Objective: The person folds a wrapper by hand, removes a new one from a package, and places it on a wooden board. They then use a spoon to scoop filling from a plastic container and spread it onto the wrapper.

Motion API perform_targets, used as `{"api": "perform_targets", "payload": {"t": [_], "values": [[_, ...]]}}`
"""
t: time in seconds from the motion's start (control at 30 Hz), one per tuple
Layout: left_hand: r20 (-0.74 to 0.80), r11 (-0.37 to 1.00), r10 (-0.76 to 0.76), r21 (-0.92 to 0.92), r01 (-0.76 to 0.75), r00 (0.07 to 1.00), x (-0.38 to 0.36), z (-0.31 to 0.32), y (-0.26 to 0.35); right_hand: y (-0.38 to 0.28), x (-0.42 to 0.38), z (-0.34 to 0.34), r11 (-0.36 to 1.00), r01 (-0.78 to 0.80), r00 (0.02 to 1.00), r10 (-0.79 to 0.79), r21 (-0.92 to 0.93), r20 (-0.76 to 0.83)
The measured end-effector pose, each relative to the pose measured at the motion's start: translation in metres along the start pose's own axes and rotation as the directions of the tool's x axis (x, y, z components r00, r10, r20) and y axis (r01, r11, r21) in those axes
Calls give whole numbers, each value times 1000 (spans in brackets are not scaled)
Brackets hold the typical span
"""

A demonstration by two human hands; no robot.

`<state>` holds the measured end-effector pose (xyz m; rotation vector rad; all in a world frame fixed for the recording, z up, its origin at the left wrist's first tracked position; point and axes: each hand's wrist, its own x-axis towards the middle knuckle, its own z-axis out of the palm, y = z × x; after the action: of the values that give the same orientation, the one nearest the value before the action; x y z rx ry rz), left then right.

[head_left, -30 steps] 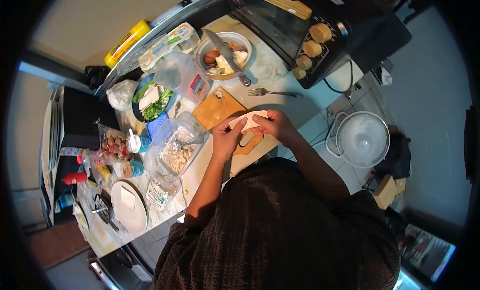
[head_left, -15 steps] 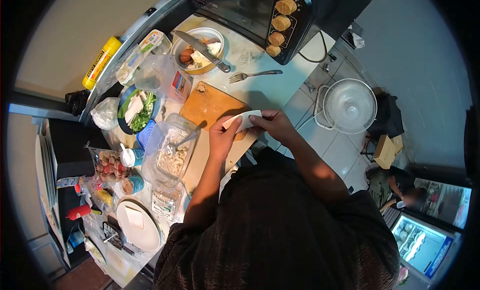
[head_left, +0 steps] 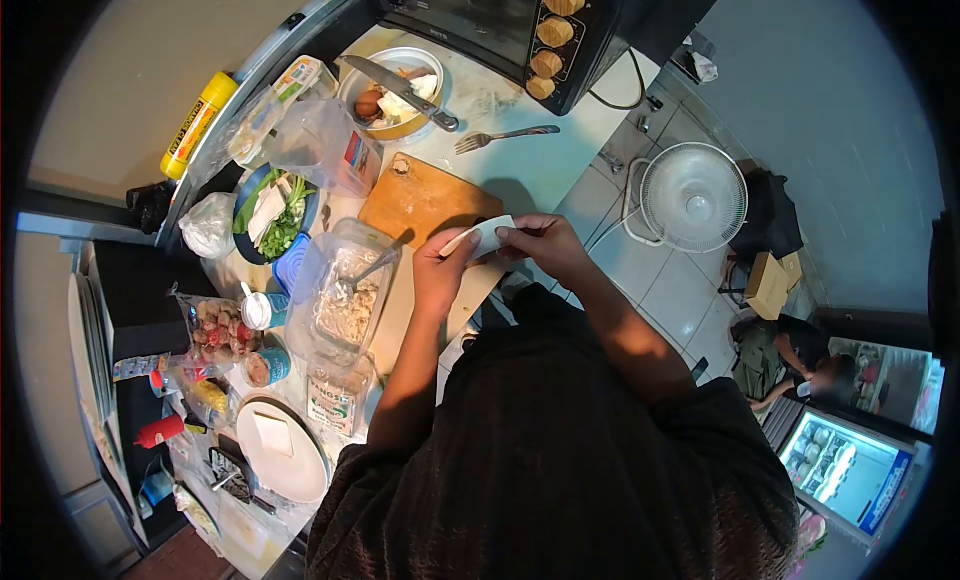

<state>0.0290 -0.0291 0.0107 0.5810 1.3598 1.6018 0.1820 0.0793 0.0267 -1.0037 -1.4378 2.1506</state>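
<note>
My left hand (head_left: 437, 270) and my right hand (head_left: 545, 244) pinch a folded white wrapper (head_left: 488, 237) between them, above the near corner of the wooden cutting board (head_left: 420, 202). What lies inside the fold is hidden. Left of my left hand a clear plastic container (head_left: 345, 315) holds a pale chopped filling with a spoon (head_left: 378, 264) in it. Square white wrappers (head_left: 273, 434) lie on a white oval plate (head_left: 300, 470) at the lower left. Behind the board is a fork (head_left: 505, 137).
A knife (head_left: 390, 85) rests across a bowl (head_left: 438, 68) with eggs. A black oven (head_left: 480, 30) stands at the back. Greens (head_left: 285, 220) fill a blue bowl at left. A white fan (head_left: 695, 197) is on the right, and a person (head_left: 790, 355) sits beyond it.
The view has shifted slightly. Both hands still hold the folded wrapper, with the fingers in nearly the same places. The person at the far right has moved an arm a little.
</note>
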Motion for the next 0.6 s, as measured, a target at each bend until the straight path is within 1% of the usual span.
{"api": "perform_targets", "payload": {"t": [0.07, 0.2, 0.27, 0.3, 0.37, 0.4, 0.47, 0.5, 0.57, 0.6], "values": [[-23, 997, 7, 78, -5, 1000, 1, -2, -5, 1, 0, -1, 1000, 0, 1000, 0, 15, 2], [-23, 996, 18, 84, -16, 1000, 1, 7, -3, 1, 2, -3, 999, 37, 999, -37, -1, 19], [-9, 1000, -3, 31, 3, 1000, 0, 10, 0, -1, 1, -5, 999, 37, 999, -37, -18, 21], [-9, 999, -2, 32, 3, 1000, 1, 11, 0, -1, 2, -6, 999, 38, 999, -38, -17, 22], [-61, 998, -18, 55, 21, 998, 4, 9, 0, 0, 4, -8, 999, 43, 999, -42, -32, 5], [-63, 998, -19, 56, 22, 998, 4, 9, -1, 0, 4, -10, 999, 42, 999, -41, -31, 7], [-84, 991, 57, 128, -46, 995, 5, 8, -4, -1, 6, -11, 998, 60, 998, -60, -25, 13], [-89, 991, 60, 129, -48, 994, 5, 7, -4, -1, 7, -11, 998, 60, 998, -59, -26, 19], [-120, 985, 1, 170, 20, 993, 3, 5, -4, -1, 9, -11, 997, 71, 997, -70, -25, 30], [-127, 985, 3, 171, 19, 992, 2, 5, -4, -1, 10, -11, 997, 70, 997, -70, -25, 37]]}}
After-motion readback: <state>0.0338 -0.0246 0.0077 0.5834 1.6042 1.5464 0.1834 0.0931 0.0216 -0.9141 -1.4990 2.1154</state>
